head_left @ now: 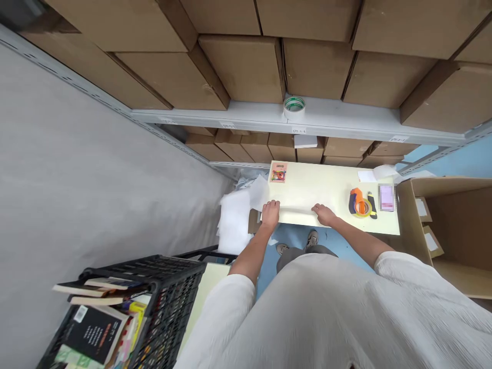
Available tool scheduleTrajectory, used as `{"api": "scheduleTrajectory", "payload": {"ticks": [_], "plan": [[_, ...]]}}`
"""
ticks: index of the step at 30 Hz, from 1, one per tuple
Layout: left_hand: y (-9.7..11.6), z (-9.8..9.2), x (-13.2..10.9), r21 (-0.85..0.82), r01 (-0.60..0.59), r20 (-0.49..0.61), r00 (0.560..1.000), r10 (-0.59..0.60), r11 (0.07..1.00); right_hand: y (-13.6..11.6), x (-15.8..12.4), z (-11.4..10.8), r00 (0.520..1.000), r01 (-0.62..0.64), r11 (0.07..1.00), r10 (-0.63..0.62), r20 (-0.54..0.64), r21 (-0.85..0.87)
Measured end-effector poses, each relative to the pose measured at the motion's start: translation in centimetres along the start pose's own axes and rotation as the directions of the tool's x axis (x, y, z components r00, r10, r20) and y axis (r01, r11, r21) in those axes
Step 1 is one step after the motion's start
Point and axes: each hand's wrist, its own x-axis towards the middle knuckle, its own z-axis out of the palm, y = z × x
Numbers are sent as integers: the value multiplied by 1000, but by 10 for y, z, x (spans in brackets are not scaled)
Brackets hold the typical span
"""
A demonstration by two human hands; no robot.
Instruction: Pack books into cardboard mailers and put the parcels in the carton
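Observation:
My left hand (271,212) is closed at the front left edge of the cream tabletop (326,179). My right hand (324,214) is closed in a pinch near the front edge, a short way to the right. Between them stretches the edge of a thin white packing sheet (295,209), pale against the table, and the fingers of both hands are on it. More white foam sheeting (235,218) hangs off the table's left end. A small pink booklet (279,172) with a colourful picture lies flat at the back left corner, beyond my left hand.
On the table's right are a tape dispenser (358,201), a cutter knife (371,205) and a phone (386,198). An open carton (457,225) stands to the right. A black crate (169,287) of books is behind left. Shelves of boxes, with a tape roll (294,108), rise ahead.

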Motion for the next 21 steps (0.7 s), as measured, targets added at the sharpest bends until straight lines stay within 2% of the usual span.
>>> {"api": "scheduleTrajectory", "payload": {"ticks": [7, 10, 14, 17, 21], "plan": [[2, -25, 9, -57, -32, -91, 996, 26, 998, -7, -3, -4, 995, -69, 997, 70, -74, 19], [-3, -27, 6, -80, -6, -106, 994, -3, 997, -11, -3, -7, 991, -97, 995, 95, -92, -20], [-15, -9, -4, -146, 84, -46, 995, -92, 986, -17, -1, -5, 990, -123, 991, 119, -72, -57], [-24, 10, -6, -188, 170, 80, 984, -158, 967, -22, 2, -1, 987, -158, 984, 155, -53, -79], [-39, 32, 5, -264, 260, 220, 954, -205, 929, -29, 5, 3, 971, -241, 965, 239, -28, -100]]}}
